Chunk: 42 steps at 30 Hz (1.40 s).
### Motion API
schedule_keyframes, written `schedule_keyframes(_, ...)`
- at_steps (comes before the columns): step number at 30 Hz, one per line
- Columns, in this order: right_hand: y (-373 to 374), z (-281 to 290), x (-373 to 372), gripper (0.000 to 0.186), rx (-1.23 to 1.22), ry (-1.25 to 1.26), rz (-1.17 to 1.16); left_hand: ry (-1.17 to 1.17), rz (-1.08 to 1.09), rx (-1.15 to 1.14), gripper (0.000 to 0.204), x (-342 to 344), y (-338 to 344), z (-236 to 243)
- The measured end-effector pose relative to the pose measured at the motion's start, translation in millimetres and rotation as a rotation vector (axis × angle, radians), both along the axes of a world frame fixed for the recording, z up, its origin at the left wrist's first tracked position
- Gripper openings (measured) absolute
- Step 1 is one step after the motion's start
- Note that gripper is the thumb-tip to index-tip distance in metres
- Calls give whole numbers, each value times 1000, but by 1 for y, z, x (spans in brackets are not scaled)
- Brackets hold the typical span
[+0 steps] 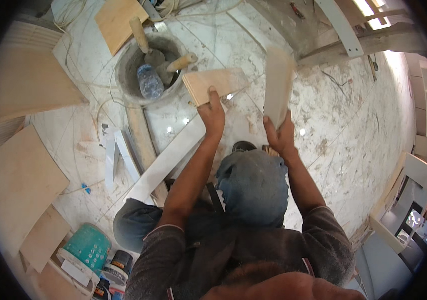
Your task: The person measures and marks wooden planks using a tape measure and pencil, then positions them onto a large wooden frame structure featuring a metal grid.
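Note:
My left hand is closed on the near left end of a short stack of plywood pieces, thumb on top, held above the floor. In my right hand is a narrow, pale board, gripped by its lower end and pointing away from me. Its far end is smeared by motion. The two hands are apart, and the board does not touch the plywood. Just left of the plywood stands a round mortar bucket holding a clear plastic bottle and trowels with wooden handles.
A long white strip lies by my left forearm. Plywood sheets lean at the left, with a green bucket below them. A white frame stands at the right. Cables and scraps lie on the dusty tiled floor.

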State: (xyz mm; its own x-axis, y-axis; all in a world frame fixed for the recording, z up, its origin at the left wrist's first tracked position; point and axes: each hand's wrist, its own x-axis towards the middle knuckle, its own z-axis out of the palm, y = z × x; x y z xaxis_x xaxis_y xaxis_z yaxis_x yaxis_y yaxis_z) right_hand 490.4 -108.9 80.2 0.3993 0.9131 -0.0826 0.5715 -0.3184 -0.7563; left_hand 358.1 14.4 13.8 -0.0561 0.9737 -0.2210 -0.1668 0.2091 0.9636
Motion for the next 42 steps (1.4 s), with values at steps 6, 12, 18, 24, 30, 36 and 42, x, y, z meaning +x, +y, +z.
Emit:
schedule_keyframes(6, -17, -52, 10, 53, -429, 13, -29, -19, 36, 49, 38, 2, 0, 3)
schedule_keyframes(12, -13, -116, 28, 56, -10, -231, 154, -41, 8, -10, 36, 8, -9, 8)
schedule_keyframes(18, 37, -24, 28, 41, 133, 27, -233, -8, -39, -25, 38, -2, -11, 3)
schedule_keyframes(24, 3, -86, 36, 52, -522, -100, 42, -43, 33, 47, 35, 5, 2, -4)
schedule_keyframes(30, -8, -87, 33, 43, 189, -91, -79, -34, -59, -14, 33, 2, -5, 3)
schedule_keyframes(36, 27, -45, 41, 56, -214, -3, -174, 14, 39, 46, 31, -5, -13, -16)
schedule_keyframes(42, 19, -117, 53, 53, -425, -205, 70, 42, -26, 124, 32, 5, 0, 5)
